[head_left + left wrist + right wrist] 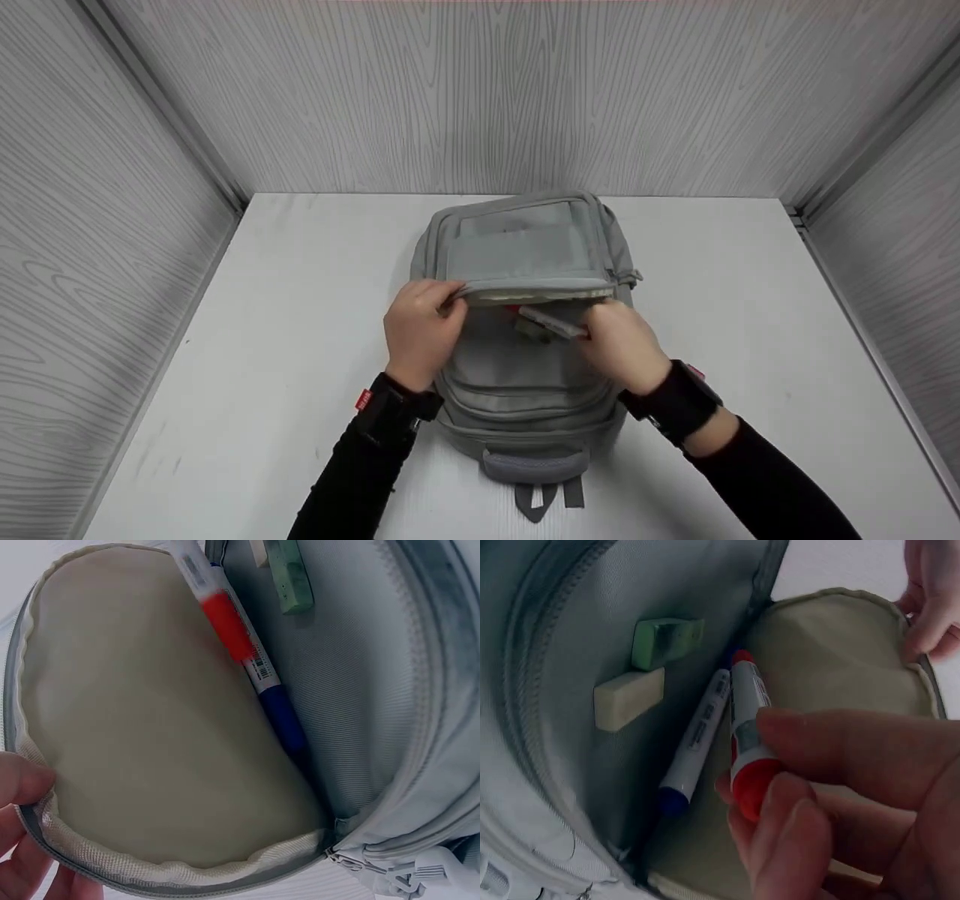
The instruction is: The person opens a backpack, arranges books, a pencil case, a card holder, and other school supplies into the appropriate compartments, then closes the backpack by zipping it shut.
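Two hands work at the open front pocket of a grey backpack (525,247), which lies flat near the middle of the white desk (285,315), its far end close to the desk's back edge and its carry handle toward the near edge. The left hand (420,334) pinches the rim of the pocket flap (150,727) at the flap's left corner and holds it folded back, so the beige lining faces up. The right hand (622,345), at the pocket's right side, has thumb and fingers curled round a red-capped marker (746,735), gripping it near the cap with the barrel pointing into the pocket across the fold of the flap. Just beside that marker, touching or almost touching it, lies a blue-capped marker (697,739) along the same fold. Deeper in the pocket, against the grey inner wall, sit a green eraser (666,641) and a cream eraser (628,697), close together and a little apart from the markers. The hands are apart, one at each end of the pocket mouth.
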`<state>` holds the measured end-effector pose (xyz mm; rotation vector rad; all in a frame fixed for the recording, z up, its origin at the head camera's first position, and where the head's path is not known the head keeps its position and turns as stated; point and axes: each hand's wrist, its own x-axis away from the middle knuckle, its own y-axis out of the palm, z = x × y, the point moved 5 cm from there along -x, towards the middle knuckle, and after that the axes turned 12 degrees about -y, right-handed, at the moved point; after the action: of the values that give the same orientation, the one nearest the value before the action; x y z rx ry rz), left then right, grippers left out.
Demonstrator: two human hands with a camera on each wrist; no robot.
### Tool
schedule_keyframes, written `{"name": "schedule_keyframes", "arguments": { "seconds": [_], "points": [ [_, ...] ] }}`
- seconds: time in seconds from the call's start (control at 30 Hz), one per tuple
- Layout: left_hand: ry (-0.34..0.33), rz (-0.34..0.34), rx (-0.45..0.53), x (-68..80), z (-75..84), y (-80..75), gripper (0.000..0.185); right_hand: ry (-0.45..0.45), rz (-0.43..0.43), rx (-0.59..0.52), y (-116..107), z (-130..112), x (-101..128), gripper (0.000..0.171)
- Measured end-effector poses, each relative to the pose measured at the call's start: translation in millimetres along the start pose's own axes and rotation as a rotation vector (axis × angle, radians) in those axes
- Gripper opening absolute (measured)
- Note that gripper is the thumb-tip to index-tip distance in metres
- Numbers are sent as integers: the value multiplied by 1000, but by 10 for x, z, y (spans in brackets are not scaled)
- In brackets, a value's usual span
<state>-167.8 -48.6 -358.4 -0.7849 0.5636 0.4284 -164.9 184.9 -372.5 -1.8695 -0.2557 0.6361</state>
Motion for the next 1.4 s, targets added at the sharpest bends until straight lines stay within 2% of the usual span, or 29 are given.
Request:
{"name": "schedule_keyframes", "arguments": {
  "seconds": [0.1, 0.23, 0.27, 0.37, 0.43, 0.53, 0.67, 0.73, 0.8, 0.93, 1.0, 1.1, 1.27, 1.33, 1.4],
  "points": [
    [1, -4, 3, 16, 1, 5, 15, -8, 14, -10, 141, -27, -130, 33],
    [-1, -11, 10, 41, -3, -1, 16, -78, 106, 28, 285, -47, -163, 12],
    [-1, -11, 9, 48, -7, -4, 17, -94, 128, 35, 316, -38, -162, 11],
    [2, -8, 9, 70, -16, -12, 17, -94, 153, -39, 377, 25, -161, 27],
    [5, -4, 6, 79, -20, -16, 16, -76, 139, -146, 376, 63, -166, 37],
    [11, -8, 6, 89, -20, -24, 16, -41, 108, -271, 295, 75, -125, 35],
    [42, -33, 15, 141, -46, -37, 16, -7, 84, -221, 79, 11, 45, 17],
    [76, -50, 22, 217, -79, -38, 17, 18, 97, -169, -30, -20, 168, 9],
    [126, -73, 21, 338, -127, -25, 19, 14, 148, -128, -126, -48, 300, 1],
    [245, -150, 10, 637, -250, 53, 22, -77, 297, -62, -202, -96, 521, 12],
    [286, -186, 3, 762, -317, 99, 20, -152, 332, -34, -168, -111, 572, 17],
    [313, -214, 0, 868, -387, 151, 17, -256, 315, -6, -63, -124, 577, 24],
    [316, -262, 50, 901, -439, 164, 14, -366, 184, 35, 163, -164, 577, 31],
    [270, -280, 99, 855, -482, 141, 14, -371, 135, 45, 236, -178, 593, 31],
    [173, -275, 130, 747, -565, 119, 13, -361, 102, 51, 289, -184, 604, 31]
  ]
}}
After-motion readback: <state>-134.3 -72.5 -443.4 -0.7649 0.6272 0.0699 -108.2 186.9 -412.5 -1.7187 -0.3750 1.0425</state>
